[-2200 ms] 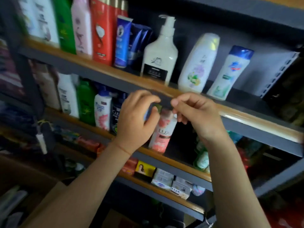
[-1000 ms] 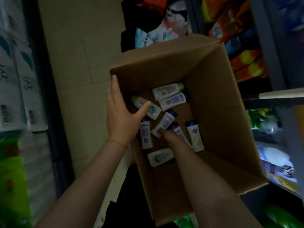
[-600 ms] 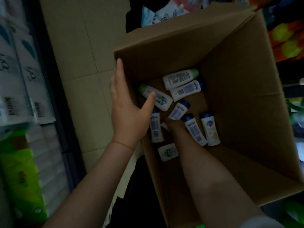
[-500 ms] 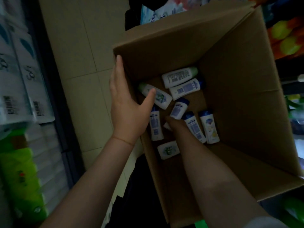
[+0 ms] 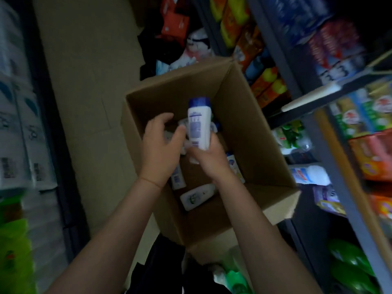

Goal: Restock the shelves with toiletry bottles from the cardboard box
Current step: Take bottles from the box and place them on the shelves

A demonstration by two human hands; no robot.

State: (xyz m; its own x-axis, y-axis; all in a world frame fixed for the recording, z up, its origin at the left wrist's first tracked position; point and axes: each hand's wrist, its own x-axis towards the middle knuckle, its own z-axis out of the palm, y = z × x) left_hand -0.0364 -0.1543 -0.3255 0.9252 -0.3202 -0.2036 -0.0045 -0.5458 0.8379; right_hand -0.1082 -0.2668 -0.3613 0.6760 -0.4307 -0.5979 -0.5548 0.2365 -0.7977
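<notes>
Lifted out of the box (image 5: 250,132) since half a second ago, a white bottle (image 5: 199,124) with a blue cap now stands upright in the right hand (image 5: 209,160), which grips its base above the opening. Off the box wall now, the left hand (image 5: 160,149) hovers just beside it, fingers loosely spread, holding nothing. More bottles (image 5: 197,196) lie on the box floor. Stocked shelves (image 5: 331,90) stand to the right.

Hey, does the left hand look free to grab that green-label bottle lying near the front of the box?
Probably yes. The left hand is open and holds nothing, and the green-label bottle lies uncovered on the floor of the cardboard box, just below that wrist. The right hand, gripping the blue-capped bottle, isn't over it.
</notes>
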